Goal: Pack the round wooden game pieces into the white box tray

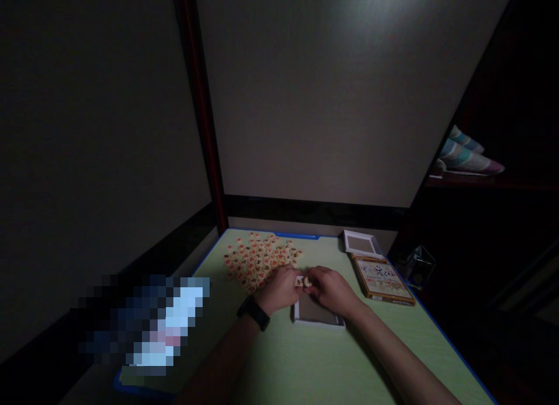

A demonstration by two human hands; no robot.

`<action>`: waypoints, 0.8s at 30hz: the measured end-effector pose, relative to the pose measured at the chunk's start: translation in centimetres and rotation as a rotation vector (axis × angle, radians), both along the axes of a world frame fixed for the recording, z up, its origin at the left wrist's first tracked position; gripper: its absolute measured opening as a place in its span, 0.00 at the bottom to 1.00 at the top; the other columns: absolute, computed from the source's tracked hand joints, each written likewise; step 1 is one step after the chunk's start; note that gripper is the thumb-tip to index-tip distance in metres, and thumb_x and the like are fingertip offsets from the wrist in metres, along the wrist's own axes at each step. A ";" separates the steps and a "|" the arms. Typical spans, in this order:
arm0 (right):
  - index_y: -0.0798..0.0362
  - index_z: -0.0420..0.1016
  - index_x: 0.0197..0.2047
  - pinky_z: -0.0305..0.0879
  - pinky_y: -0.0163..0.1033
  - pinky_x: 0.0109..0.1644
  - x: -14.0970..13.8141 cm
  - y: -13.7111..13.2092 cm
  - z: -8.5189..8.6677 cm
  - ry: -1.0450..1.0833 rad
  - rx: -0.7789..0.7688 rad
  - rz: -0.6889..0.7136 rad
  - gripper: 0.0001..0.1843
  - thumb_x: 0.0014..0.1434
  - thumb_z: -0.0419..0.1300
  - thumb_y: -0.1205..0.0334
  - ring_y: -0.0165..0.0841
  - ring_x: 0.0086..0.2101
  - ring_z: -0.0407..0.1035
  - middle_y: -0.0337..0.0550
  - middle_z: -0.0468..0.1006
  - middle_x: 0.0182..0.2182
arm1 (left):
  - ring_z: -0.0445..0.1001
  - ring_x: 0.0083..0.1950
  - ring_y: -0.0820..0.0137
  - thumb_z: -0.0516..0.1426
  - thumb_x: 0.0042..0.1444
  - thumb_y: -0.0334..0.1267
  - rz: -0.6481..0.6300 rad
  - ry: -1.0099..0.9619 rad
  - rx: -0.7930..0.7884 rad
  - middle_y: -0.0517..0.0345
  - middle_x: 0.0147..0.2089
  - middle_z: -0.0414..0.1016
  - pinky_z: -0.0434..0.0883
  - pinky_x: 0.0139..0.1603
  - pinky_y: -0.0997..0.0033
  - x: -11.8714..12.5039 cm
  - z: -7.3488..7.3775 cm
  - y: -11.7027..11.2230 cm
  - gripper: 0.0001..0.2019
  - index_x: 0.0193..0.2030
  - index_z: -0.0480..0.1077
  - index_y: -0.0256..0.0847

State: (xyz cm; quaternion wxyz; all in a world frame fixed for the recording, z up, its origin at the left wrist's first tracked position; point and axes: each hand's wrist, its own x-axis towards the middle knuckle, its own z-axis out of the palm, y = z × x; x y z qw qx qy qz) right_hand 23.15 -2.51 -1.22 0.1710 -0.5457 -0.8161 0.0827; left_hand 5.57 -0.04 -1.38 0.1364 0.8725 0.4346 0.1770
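My left hand (283, 287), with a dark watch on its wrist, is closed on a round xiangqi piece (299, 282) marked with a dark character. Beside it, my right hand (331, 288) pinches a second xiangqi piece (308, 281). Both hands are close together over the far end of a shallow box tray (321, 314) with white walls and a brown-grey floor. To the left and beyond my left hand, many loose xiangqi pieces (257, 256) with red and black characters lie in a spread heap.
The green table (279, 364) has a blue edge. At its right lie a printed game box (382, 278) and another white-walled tray (360, 243). A pixelated patch (168, 323) covers something at the left. Wall panels (327, 102) stand behind; striped cushions (469, 151) rest on a shelf.
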 end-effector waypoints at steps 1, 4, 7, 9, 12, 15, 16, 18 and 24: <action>0.54 0.75 0.42 0.59 0.36 0.40 0.0 0.0 0.0 -0.005 0.001 -0.002 0.09 0.55 0.60 0.68 0.37 0.39 0.72 0.46 0.79 0.38 | 0.75 0.44 0.64 0.55 0.54 0.28 -0.002 -0.003 0.001 0.52 0.38 0.77 0.69 0.49 0.69 0.0 -0.1 0.0 0.08 0.34 0.76 0.39; 0.53 0.75 0.41 0.58 0.36 0.39 -0.1 0.0 -0.1 -0.025 0.013 -0.006 0.08 0.56 0.59 0.67 0.36 0.38 0.72 0.46 0.79 0.37 | 0.74 0.44 0.64 0.56 0.52 0.28 -0.009 -0.012 0.002 0.52 0.37 0.77 0.69 0.49 0.70 -0.1 -0.1 0.0 0.08 0.33 0.76 0.39; 0.53 0.74 0.40 0.58 0.36 0.39 -0.3 -0.2 -0.2 -0.053 0.013 -0.002 0.07 0.57 0.58 0.65 0.37 0.38 0.72 0.45 0.79 0.37 | 0.74 0.44 0.64 0.56 0.51 0.28 -0.014 -0.014 -0.007 0.52 0.36 0.77 0.69 0.47 0.70 -0.1 -0.1 0.0 0.07 0.32 0.75 0.39; 0.53 0.74 0.41 0.57 0.36 0.39 -0.5 -0.4 -0.1 -0.078 0.011 0.002 0.08 0.57 0.58 0.64 0.37 0.38 0.72 0.46 0.79 0.38 | 0.74 0.43 0.63 0.56 0.50 0.28 -0.014 -0.015 -0.011 0.51 0.37 0.77 0.69 0.47 0.69 -0.1 0.0 -0.1 0.06 0.32 0.75 0.39; 0.53 0.74 0.41 0.57 0.37 0.39 -0.8 -0.7 0.3 -0.123 0.014 0.002 0.09 0.58 0.57 0.61 0.37 0.38 0.73 0.46 0.80 0.38 | 0.74 0.44 0.63 0.56 0.48 0.27 -0.011 -0.018 -0.017 0.51 0.38 0.77 0.69 0.47 0.69 0.0 0.2 -0.2 0.09 0.34 0.75 0.39; 0.53 0.74 0.40 0.57 0.38 0.39 -1.0 -0.9 0.6 -0.158 0.018 -0.006 0.09 0.58 0.56 0.61 0.38 0.38 0.73 0.47 0.80 0.37 | 0.74 0.44 0.63 0.55 0.48 0.25 -0.009 0.002 -0.024 0.51 0.38 0.77 0.69 0.48 0.68 0.1 0.3 -0.3 0.10 0.33 0.75 0.39; 0.53 0.74 0.41 0.57 0.38 0.39 -1.0 -0.9 0.6 -0.162 0.019 -0.007 0.10 0.57 0.56 0.61 0.38 0.38 0.73 0.48 0.80 0.38 | 0.74 0.44 0.63 0.54 0.48 0.25 -0.006 0.009 -0.026 0.51 0.38 0.77 0.69 0.49 0.68 0.1 0.4 -0.3 0.10 0.33 0.75 0.39; 0.53 0.74 0.42 0.57 0.37 0.38 -1.1 -0.9 0.5 -0.152 0.014 -0.012 0.11 0.56 0.56 0.61 0.38 0.37 0.73 0.48 0.80 0.38 | 0.74 0.45 0.63 0.55 0.48 0.26 0.001 0.008 -0.031 0.50 0.38 0.77 0.69 0.49 0.68 0.1 0.4 -0.4 0.10 0.34 0.75 0.39; 0.53 0.75 0.39 0.57 0.36 0.38 -1.0 -0.8 0.5 -0.090 -0.016 -0.015 0.10 0.54 0.56 0.64 0.37 0.37 0.73 0.46 0.81 0.36 | 0.74 0.46 0.64 0.57 0.49 0.28 -0.003 -0.033 -0.028 0.52 0.39 0.77 0.69 0.50 0.69 0.1 0.4 -0.5 0.07 0.34 0.75 0.40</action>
